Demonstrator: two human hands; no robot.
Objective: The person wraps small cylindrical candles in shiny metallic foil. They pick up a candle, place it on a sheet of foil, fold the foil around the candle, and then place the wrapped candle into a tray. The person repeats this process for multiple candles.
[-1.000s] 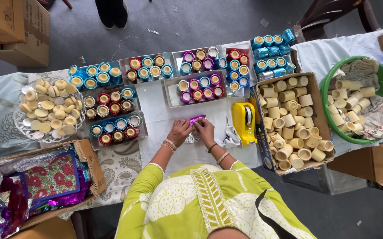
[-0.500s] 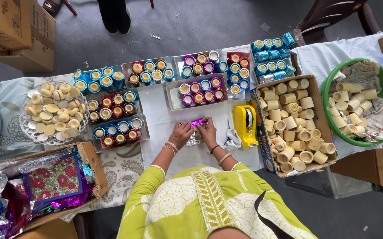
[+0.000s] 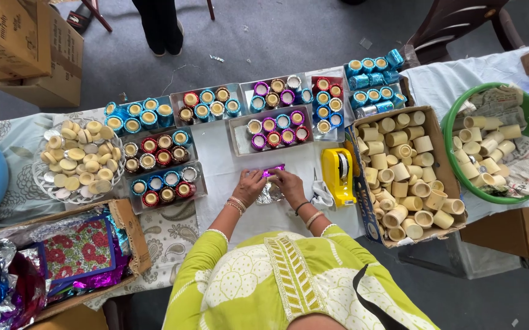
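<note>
My left hand (image 3: 250, 186) and my right hand (image 3: 290, 185) meet at the middle of the white table, both closed on a small cup wrapped in purple foil (image 3: 272, 172). A crumpled piece of silver foil (image 3: 269, 195) lies under and between the hands. Just beyond them stands a metal tray of purple-wrapped cups (image 3: 272, 128). Bangles ring both wrists.
Trays of blue, red and purple foil-wrapped cups (image 3: 159, 153) fill the far side. A cardboard box of plain cream cups (image 3: 403, 171) and a yellow tape dispenser (image 3: 338, 175) sit right; a green basin (image 3: 495, 142) farther right. A plate of discs (image 3: 78, 165) and a box of foil sheets (image 3: 75, 256) lie left.
Both hands stay at the same spot, working the purple foil around the cup. The camera view has shifted slightly.
</note>
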